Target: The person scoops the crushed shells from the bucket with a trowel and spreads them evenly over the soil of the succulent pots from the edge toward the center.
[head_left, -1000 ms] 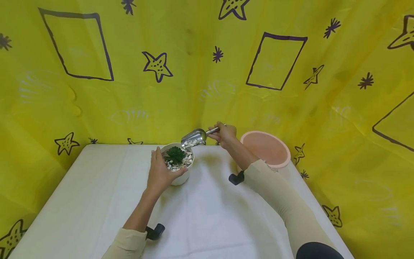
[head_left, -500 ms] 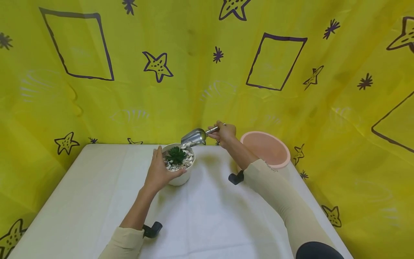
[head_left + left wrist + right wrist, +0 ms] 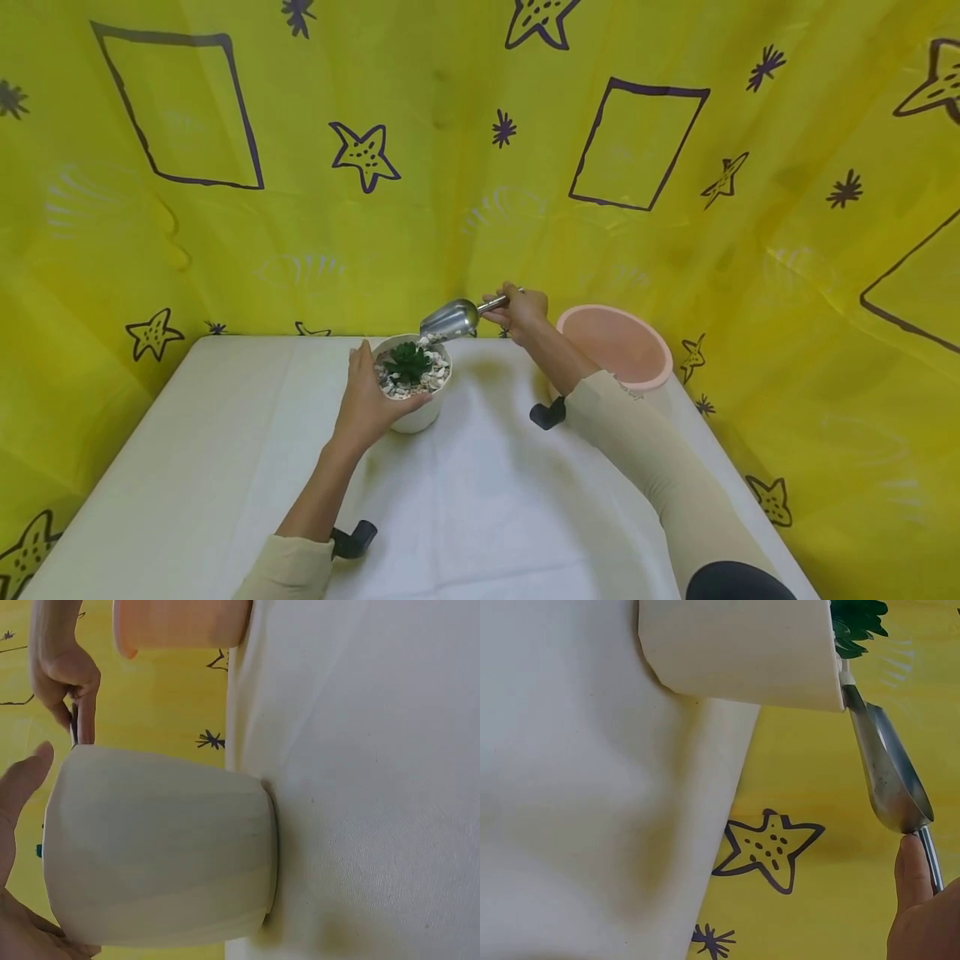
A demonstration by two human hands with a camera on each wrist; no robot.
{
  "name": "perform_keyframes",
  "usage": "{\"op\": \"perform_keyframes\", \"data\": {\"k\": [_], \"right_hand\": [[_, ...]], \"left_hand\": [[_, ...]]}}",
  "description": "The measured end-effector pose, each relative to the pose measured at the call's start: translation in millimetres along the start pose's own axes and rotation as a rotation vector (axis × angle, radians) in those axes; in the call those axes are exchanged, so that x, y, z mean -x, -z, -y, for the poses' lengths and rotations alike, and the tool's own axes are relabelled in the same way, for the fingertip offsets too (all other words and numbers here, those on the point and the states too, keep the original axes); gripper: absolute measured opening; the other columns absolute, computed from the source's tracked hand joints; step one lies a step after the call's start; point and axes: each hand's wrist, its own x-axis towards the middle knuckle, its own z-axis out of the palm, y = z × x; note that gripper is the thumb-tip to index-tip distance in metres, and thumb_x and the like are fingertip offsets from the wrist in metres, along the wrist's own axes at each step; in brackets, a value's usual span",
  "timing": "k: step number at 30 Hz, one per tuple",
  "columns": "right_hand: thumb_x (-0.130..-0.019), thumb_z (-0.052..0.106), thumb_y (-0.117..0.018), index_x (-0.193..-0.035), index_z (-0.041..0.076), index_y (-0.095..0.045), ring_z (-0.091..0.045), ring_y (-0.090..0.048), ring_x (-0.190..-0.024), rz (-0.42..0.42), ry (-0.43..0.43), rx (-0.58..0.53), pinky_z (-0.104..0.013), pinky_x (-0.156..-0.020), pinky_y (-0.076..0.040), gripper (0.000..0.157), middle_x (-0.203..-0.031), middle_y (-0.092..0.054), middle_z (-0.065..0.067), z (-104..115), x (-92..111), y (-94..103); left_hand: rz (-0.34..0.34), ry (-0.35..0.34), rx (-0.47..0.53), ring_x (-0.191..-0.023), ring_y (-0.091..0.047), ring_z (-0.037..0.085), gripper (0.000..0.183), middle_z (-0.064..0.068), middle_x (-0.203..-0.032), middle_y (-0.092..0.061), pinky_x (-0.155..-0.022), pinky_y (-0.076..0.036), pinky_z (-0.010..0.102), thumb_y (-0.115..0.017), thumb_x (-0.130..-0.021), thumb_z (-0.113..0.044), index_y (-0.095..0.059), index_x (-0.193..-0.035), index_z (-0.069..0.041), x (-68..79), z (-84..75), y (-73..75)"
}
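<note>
A white flowerpot (image 3: 416, 417) stands on the table with a green succulent (image 3: 407, 362) in it, ringed by white pebbles (image 3: 435, 377). My left hand (image 3: 367, 404) holds the pot by its rim, thumb along the near side and fingers at the left. My right hand (image 3: 521, 312) grips the handle of a metal scoop (image 3: 452, 318), forefinger stretched along it. The scoop slants down to the left, its lip at the pot's far right rim. A few pebbles lie at that lip. In the right wrist view the scoop (image 3: 889, 772) meets the rim beside the leaves.
A pink tub (image 3: 615, 346) stands at the back right of the white-covered table (image 3: 480, 500), partly behind my right forearm. A yellow curtain (image 3: 450, 208) with drawn stars hangs right behind the table and along both sides. A dark camera mount sits on each wrist.
The pebbles in the scoop have slid down to its lip and into the pot, leaving only a few. The scoop has tipped slightly; both hands stay nearly in place.
</note>
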Motion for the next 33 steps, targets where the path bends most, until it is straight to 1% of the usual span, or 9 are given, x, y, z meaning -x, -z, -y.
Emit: {"op": "perform_keyframes", "data": {"k": [2, 3, 12, 17, 22, 28, 33], "right_hand": [[-0.112, 0.017, -0.053, -0.111, -0.007, -0.06, -0.034, -0.074, -0.094, -0.005, 0.006, 0.003, -0.032, -0.073, -0.063, 0.025, -0.128, -0.066, -0.035, 0.1, 0.6, -0.5], [-0.112, 0.017, -0.053, -0.111, -0.007, -0.06, -0.034, -0.074, -0.095, -0.006, 0.008, 0.005, -0.032, -0.073, -0.063, 0.025, -0.127, -0.066, -0.035, 0.5, 0.9, -0.6], [-0.112, 0.017, -0.054, -0.106, -0.006, -0.061, -0.029, -0.078, -0.084, -0.022, 0.016, 0.009, -0.032, -0.072, -0.063, 0.025, -0.125, -0.067, -0.034, 2.1, 3.3, -2.7], [-0.112, 0.017, -0.054, -0.107, -0.006, -0.062, -0.026, -0.079, -0.08, -0.008, 0.036, 0.025, -0.032, -0.073, -0.063, 0.026, -0.124, -0.068, -0.034, 2.3, 4.2, -3.8], [-0.112, 0.017, -0.054, -0.107, -0.008, -0.062, -0.023, -0.079, -0.076, 0.009, 0.073, 0.041, -0.032, -0.074, -0.063, 0.027, -0.122, -0.068, -0.035, 3.6, 4.8, -5.1], [-0.112, 0.018, -0.054, -0.104, -0.007, -0.063, -0.019, -0.077, -0.07, 0.016, 0.127, 0.087, -0.032, -0.073, -0.063, 0.027, -0.115, -0.071, -0.033, 6.2, 7.6, -9.5], [-0.111, 0.02, -0.056, -0.109, -0.008, -0.064, -0.021, -0.077, -0.072, 0.023, 0.194, 0.151, -0.033, -0.073, -0.064, 0.029, -0.108, -0.073, -0.03, 8.6, 12.2, -15.1]], "left_hand": [[-0.018, 0.012, -0.005, -0.156, -0.007, 0.052, 0.135, 0.034, -0.17, -0.002, -0.119, -0.024, 0.065, -0.094, -0.078, -0.042, -0.003, -0.164, 0.009, 1.7, -2.2, -1.5], [-0.021, 0.019, -0.012, -0.155, -0.007, 0.053, 0.134, 0.035, -0.169, -0.002, -0.119, -0.025, 0.066, -0.093, -0.078, -0.042, -0.004, -0.164, 0.009, 1.9, -3.1, -1.7], [-0.015, 0.043, -0.01, -0.153, -0.014, 0.055, 0.131, 0.036, -0.169, -0.003, -0.118, -0.026, 0.067, -0.092, -0.08, -0.041, -0.004, -0.164, 0.009, 4.4, -5.5, -0.1], [-0.018, 0.055, -0.01, -0.153, -0.015, 0.055, 0.131, 0.035, -0.169, -0.004, -0.118, -0.026, 0.067, -0.092, -0.08, -0.04, -0.005, -0.164, 0.008, 4.9, -5.4, 0.1], [-0.019, 0.058, -0.011, -0.153, -0.016, 0.055, 0.13, 0.035, -0.169, -0.005, -0.118, -0.026, 0.067, -0.092, -0.08, -0.04, -0.006, -0.164, 0.008, 4.5, -5.2, -0.4], [-0.029, 0.05, -0.014, -0.153, -0.018, 0.055, 0.129, 0.036, -0.169, -0.007, -0.118, -0.027, 0.066, -0.093, -0.079, -0.039, -0.007, -0.164, 0.009, 4.2, -5.7, -0.7], [-0.029, 0.047, -0.011, -0.153, -0.018, 0.055, 0.129, 0.036, -0.169, -0.007, -0.118, -0.027, 0.066, -0.092, -0.08, -0.038, -0.007, -0.163, 0.01, 4.4, -5.5, -0.7]]}}
